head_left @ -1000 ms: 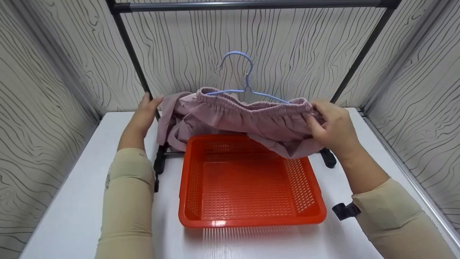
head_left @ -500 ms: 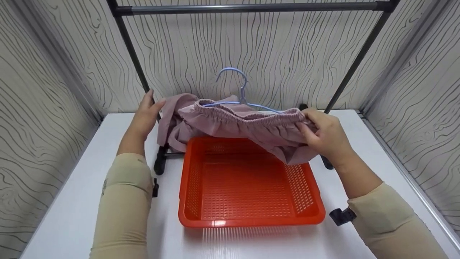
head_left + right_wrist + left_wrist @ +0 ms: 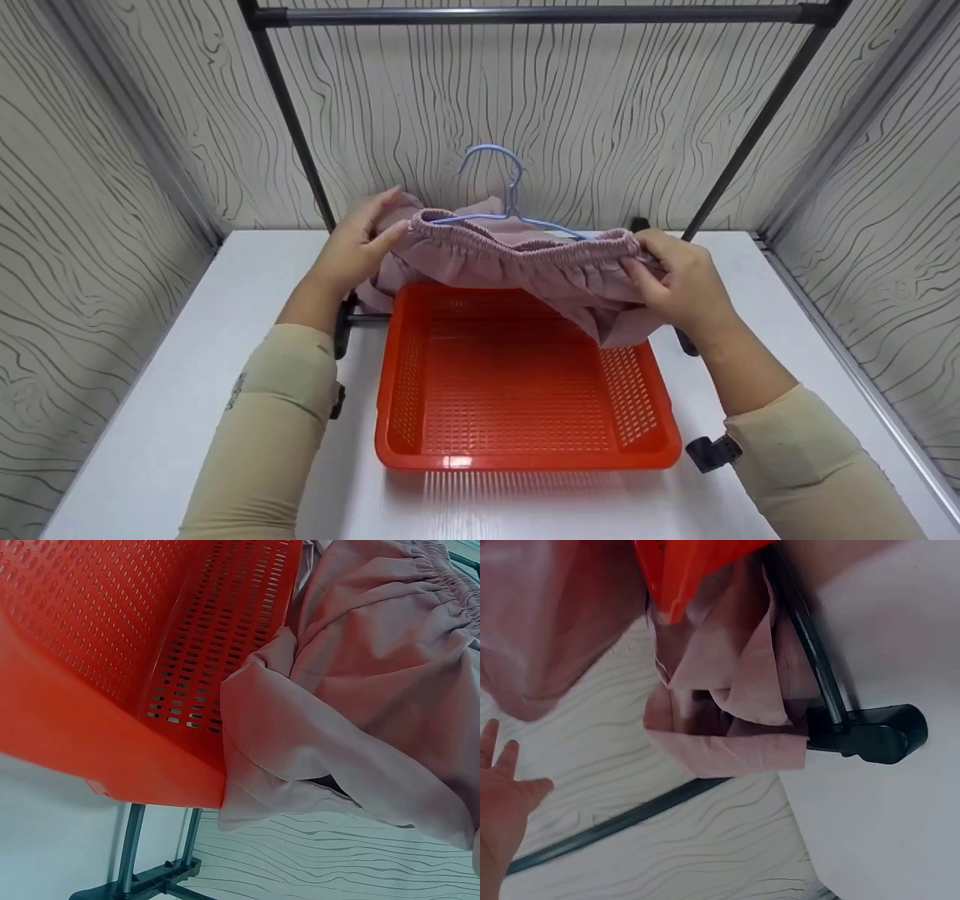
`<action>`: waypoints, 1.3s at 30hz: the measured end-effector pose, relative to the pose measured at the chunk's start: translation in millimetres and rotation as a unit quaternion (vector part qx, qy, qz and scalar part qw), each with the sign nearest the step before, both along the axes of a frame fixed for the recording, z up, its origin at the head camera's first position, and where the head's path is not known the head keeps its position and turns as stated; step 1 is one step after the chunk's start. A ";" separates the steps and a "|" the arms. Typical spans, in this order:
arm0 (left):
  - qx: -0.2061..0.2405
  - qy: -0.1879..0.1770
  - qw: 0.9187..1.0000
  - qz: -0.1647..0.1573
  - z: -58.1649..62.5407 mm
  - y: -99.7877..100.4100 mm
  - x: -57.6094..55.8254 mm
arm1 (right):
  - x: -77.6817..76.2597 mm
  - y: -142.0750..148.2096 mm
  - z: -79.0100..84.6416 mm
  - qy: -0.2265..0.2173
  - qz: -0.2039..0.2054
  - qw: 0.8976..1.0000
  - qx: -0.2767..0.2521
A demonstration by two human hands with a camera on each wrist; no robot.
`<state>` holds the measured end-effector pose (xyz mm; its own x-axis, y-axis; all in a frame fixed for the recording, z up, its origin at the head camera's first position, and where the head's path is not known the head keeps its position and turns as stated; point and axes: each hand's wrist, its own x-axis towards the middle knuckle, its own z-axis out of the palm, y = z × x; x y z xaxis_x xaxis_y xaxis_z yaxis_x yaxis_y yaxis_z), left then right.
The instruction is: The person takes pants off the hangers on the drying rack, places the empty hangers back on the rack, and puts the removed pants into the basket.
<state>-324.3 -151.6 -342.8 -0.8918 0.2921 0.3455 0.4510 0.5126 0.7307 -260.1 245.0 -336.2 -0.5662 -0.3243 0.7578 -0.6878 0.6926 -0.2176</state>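
Dusty-pink pants (image 3: 487,262) with a gathered elastic waistband hang in folds behind and over the far rim of the red basket. Inside the waistband lies a blue hanger (image 3: 513,199), its hook standing up above the cloth. My right hand (image 3: 686,281) pinches the waistband's right end between thumb and fingers. At the left end is my left hand (image 3: 349,251), thumb and fingers spread close to the waistband. The left wrist view shows that hand (image 3: 502,802) with its fingers apart, below a hanging fold. Bunched cloth (image 3: 735,754) lies against the rack's foot.
A red perforated basket (image 3: 525,460) stands on the white table (image 3: 172,390) in front of the pants. The black clothes rack's top bar (image 3: 525,15) spans above, with its posts at both sides. Patterned walls (image 3: 390,97) enclose the table.
The hanger and right end of the pants came down, then stayed nearly level. My left hand moved right from beside the rack post to the waistband's left end. My right hand kept its pinch.
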 end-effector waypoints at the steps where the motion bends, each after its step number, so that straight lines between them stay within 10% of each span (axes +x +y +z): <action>1: -0.014 -0.001 1.000 -0.010 -0.7 3.2 1.8 | 0.2 0.0 -0.5 -0.002 0.001 1.000 -0.002; 11: -0.087 -0.015 0.996 -0.031 -7.6 18.4 13.1 | 1.2 1.5 -3.8 -0.007 0.002 1.000 0.006; 39: -0.095 0.052 0.994 -0.025 -11.2 40.0 13.8 | -4.2 10.5 -19.3 -0.051 0.002 0.998 0.024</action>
